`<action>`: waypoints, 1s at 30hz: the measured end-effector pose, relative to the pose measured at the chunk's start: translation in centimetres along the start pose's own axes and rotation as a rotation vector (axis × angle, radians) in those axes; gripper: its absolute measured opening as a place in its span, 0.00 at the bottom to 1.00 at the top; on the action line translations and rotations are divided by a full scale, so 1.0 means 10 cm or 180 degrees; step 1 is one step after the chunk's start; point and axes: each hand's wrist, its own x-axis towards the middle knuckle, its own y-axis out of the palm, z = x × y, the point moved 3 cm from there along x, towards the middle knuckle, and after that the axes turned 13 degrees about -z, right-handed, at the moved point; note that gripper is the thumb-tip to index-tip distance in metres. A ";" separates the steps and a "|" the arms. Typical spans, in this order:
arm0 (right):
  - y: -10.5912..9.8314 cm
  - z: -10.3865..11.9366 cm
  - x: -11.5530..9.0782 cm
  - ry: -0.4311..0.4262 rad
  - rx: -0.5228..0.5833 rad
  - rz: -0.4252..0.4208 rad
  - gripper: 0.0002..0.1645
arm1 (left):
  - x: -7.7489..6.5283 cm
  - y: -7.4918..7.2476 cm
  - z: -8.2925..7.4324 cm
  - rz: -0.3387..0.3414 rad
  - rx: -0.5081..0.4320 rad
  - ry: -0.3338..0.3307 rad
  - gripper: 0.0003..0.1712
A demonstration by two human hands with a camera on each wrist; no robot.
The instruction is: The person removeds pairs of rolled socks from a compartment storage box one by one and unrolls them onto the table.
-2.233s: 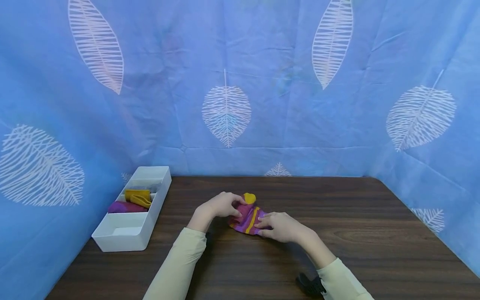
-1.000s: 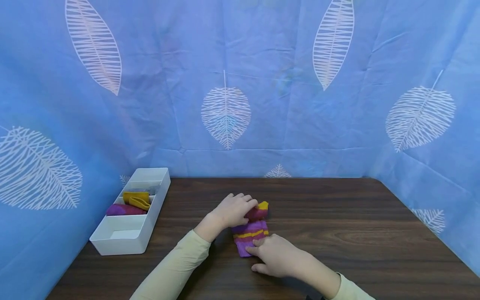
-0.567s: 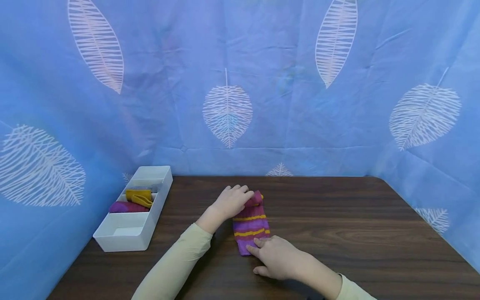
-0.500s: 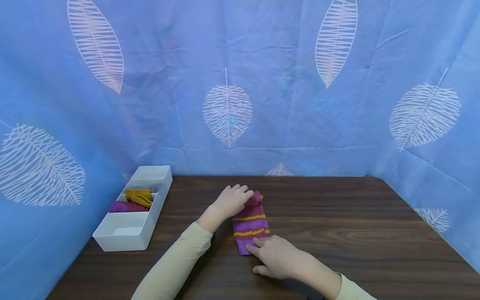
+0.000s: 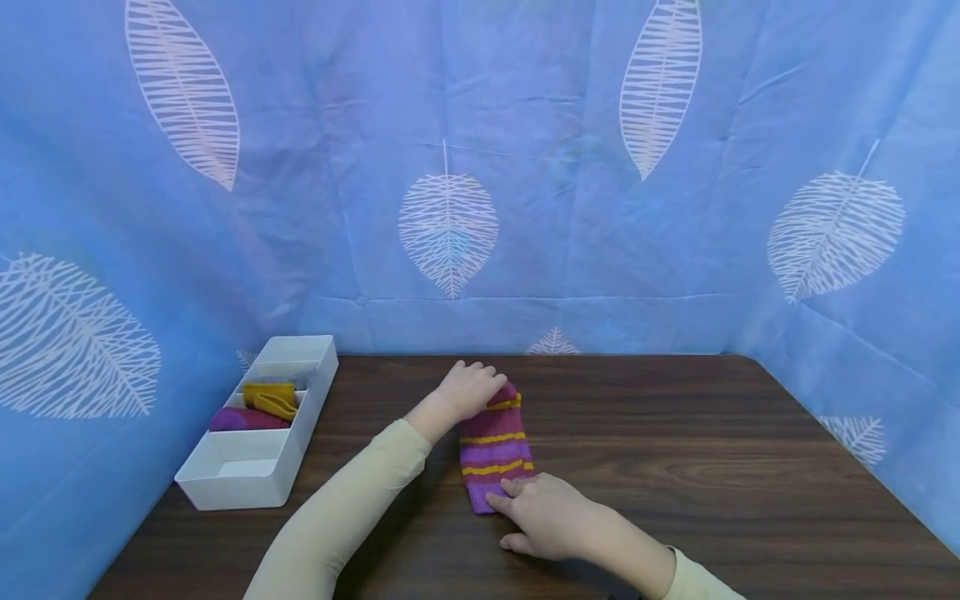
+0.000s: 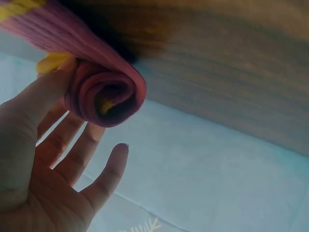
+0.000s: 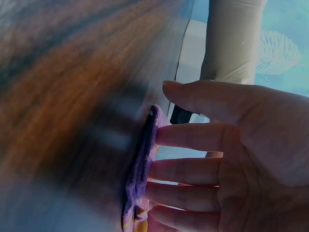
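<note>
A striped sock [image 5: 492,454] in purple, maroon and yellow lies lengthwise on the dark wood table, its purple cuff toward me. At the far end my left hand [image 5: 467,392] holds the part that is rolled up. From the side, the left wrist view shows this roll [image 6: 104,94] as a spiral, thumb on one side and fingers on the other, with a bit of yellow poking out. On the cuff rest the straight fingertips of my right hand [image 5: 551,518]. The right wrist view has those fingers [image 7: 186,170] extended against the purple knit, thumb held apart.
To the left stands a white divided box [image 5: 300,450]. Its compartments hold a mustard folded sock [image 5: 270,400], a purple and maroon bundle [image 5: 247,419] and something greyish. A blue leaf-print curtain [image 5: 525,250] hangs behind the table.
The sock was bunched between both hands; it now lies stretched out, rolled at its far end. My left hand has moved away from me, my right hand nearer, onto the cuff.
</note>
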 end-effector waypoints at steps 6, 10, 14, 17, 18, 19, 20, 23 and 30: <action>-0.01 0.01 0.00 0.0039 0.0029 0.0021 0.33 | 0.10 0.02 0.08 0.0170 0.0178 0.0026 0.23; -0.01 0.02 0.00 -0.0006 -0.0056 -0.0038 0.33 | 0.15 0.05 0.15 0.0213 0.0182 -0.0008 0.23; 0.00 0.02 0.01 -0.0031 -0.0117 -0.0077 0.33 | 0.19 0.07 0.19 0.0159 0.0099 -0.0011 0.22; 0.00 0.03 0.01 -0.0024 -0.0117 -0.0077 0.32 | 0.20 0.10 0.22 0.0129 0.0044 -0.0045 0.19; 0.00 0.03 0.01 -0.0021 -0.0114 -0.0077 0.32 | 0.21 0.11 0.23 0.0124 0.0016 -0.0067 0.18; 0.01 0.04 0.01 -0.0024 -0.0116 -0.0078 0.32 | 0.21 0.13 0.24 0.0123 -0.0023 -0.0090 0.17; 0.01 0.04 0.01 -0.0023 -0.0113 -0.0073 0.32 | 0.21 0.14 0.25 0.0127 -0.0057 -0.0107 0.17; 0.01 0.04 0.01 0.0000 -0.0099 -0.0045 0.32 | 0.21 0.18 0.28 0.0153 -0.0181 -0.0135 0.14; -0.01 0.02 0.01 0.0059 -0.0087 0.0025 0.32 | 0.24 0.16 0.31 0.0258 -0.0269 -0.0172 0.17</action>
